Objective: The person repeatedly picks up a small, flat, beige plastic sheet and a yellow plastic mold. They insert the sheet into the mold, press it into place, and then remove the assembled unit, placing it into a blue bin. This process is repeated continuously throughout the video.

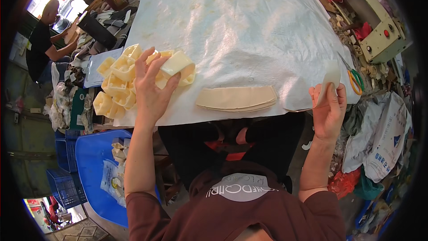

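On the left side of the table, my left hand point(151, 85) curls its thumb and fingers about the edge of a glossy cream loop point(182, 64). That loop lies against a pile of similar pale yellow loops point(120, 73). My right hand point(329, 107), at the table's right front edge, pinches a thin pale strip point(331, 72) that stands up from the fingers. Between the hands, near the front edge, rests a short stack of beige curved strips point(236, 98).
A white sheet point(232, 27) covers the table. Scissors point(355, 80) with green and orange handles lie at its right edge. A blue tub point(96, 165) stands below left, white sacks point(379, 138) lie at right. Another person point(42, 47) sits at far left.
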`<state>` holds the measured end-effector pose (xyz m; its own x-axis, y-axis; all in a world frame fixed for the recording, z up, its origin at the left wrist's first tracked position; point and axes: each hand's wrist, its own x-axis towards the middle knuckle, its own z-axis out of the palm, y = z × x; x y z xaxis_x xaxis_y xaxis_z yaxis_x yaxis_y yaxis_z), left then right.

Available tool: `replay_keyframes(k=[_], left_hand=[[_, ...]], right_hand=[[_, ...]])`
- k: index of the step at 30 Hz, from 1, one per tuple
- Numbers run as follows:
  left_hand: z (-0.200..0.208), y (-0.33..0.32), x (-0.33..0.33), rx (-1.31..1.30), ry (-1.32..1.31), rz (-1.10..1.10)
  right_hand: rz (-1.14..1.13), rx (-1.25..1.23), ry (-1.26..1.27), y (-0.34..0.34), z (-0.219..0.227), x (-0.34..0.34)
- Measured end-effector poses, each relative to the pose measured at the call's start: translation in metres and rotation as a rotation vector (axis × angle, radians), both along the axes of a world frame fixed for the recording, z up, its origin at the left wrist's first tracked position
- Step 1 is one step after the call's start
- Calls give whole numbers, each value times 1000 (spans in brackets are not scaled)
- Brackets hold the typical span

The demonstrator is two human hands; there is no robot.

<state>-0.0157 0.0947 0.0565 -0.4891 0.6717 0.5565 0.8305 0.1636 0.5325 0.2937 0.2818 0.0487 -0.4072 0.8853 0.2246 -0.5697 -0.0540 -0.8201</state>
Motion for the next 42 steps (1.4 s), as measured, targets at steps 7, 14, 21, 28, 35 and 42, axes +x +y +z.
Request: replay_keyframes(k=[7,14,21,28,35,42], left_hand=[[6,-20,-29,229,-491,-168],[17,-7,-26,289,-961,-292],[12,-10,-26,551,-867,-320],[33,-11,58,62,-575,-263],[-9,-24,99,-129,-420,-263],[-19,-34,116,-118,-611,-324]], right_hand=[[70,82,-55,-9,-2,-10],[71,73,-57,-11,-2,-10],[77,106,-75,-13,0,-7],[221,530,-219,-35,4,-19],[604,611,-593,-52,16,-33],[602,668,-639,-72,13,-53]])
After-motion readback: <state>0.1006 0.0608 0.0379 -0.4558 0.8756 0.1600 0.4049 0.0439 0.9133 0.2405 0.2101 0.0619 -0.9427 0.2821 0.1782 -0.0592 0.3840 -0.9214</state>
